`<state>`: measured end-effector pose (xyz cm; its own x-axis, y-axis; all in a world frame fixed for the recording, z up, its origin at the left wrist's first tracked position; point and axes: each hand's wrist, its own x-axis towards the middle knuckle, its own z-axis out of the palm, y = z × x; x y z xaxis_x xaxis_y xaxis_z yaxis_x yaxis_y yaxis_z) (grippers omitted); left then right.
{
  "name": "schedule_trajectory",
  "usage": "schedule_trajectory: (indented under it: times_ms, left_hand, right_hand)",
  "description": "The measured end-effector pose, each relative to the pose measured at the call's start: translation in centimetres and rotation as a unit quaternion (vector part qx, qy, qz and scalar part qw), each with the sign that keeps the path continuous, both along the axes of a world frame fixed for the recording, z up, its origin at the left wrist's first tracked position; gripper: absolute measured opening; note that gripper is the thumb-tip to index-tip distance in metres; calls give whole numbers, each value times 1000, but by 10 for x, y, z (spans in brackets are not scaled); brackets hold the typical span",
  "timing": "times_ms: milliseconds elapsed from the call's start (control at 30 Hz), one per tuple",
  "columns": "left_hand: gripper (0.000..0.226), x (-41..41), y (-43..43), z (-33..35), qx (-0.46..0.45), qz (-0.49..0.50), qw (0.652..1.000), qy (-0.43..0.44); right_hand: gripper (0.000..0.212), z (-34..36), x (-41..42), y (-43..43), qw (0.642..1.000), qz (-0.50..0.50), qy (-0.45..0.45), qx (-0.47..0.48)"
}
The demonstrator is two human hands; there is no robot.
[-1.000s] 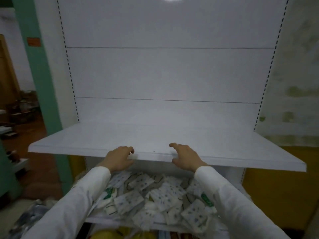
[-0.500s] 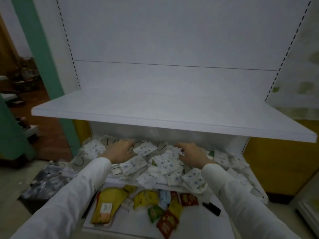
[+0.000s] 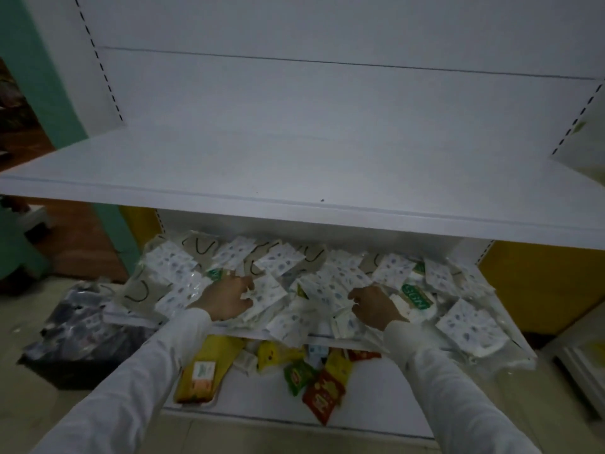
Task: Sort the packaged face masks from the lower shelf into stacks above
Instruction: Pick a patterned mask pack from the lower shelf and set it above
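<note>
At six o'clock, left hand [image 3: 229,299] and right hand [image 3: 373,306] lay in clear-wrapped white dotted face masks [image 3: 471,327] heaping the lower shelf [image 3: 137,318]; grip I couldn't tell. Overhanging ones risked sliding off if nudged.

Dim, cool light falls on a plain white back panel [image 3: 327,103] flanked by slotted uprights [image 3: 98,60]. A green pillar [image 3: 42,77] stands at the left, with reddish-brown floor [image 3: 78,244] behind it. A yellow wall [image 3: 540,290] shows at the right. A dark bin [image 3: 75,355] sits on the pale floor [image 3: 16,404] at lower left.
</note>
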<state>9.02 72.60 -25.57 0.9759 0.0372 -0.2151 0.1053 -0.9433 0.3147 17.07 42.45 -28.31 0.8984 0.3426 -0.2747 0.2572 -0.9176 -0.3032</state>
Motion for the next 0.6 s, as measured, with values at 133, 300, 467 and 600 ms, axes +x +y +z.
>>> schedule_trajectory:
  times_ms: [133, 300, 467, 600]
  left_hand:
    - [40, 22, 8, -41, -23, -15, 999, 28]
    - [36, 40, -5, -88, -16, -33, 999, 37]
    - [31, 53, -26, -120, -63, -16, 998, 27]
    - [30, 63, -42, -133, -103, 16, 994, 11]
  right_hand:
    - [40, -48, 13, 7, 998, -41, 50, -10]
    - [39, -86, 34, 18, 993, -95, 64, 12]
    - [45, -111, 68, 26, 981, -172, 63, 71]
    - [36, -125, 86, 31, 960, -232, 78, 135]
